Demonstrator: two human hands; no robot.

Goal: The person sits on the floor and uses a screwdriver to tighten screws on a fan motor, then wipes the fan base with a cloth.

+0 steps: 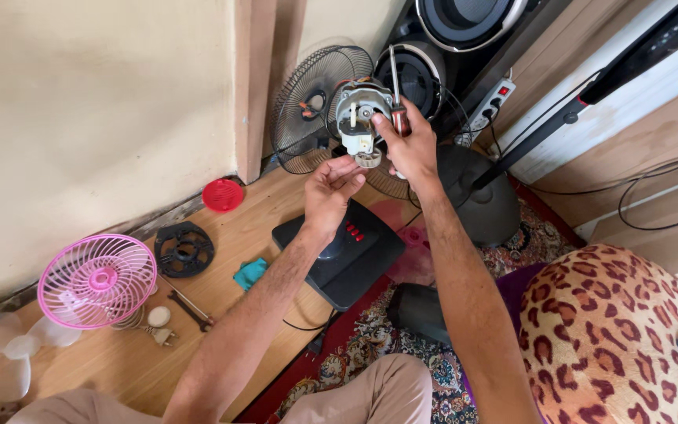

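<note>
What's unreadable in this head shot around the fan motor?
- Screwdriver tip: head view, hidden behind the fan motor.
- Right hand grip: fingers overlap the handle and motor.
- Left hand: contact with the motor unclear.
- Speaker: cut by the top edge.
</note>
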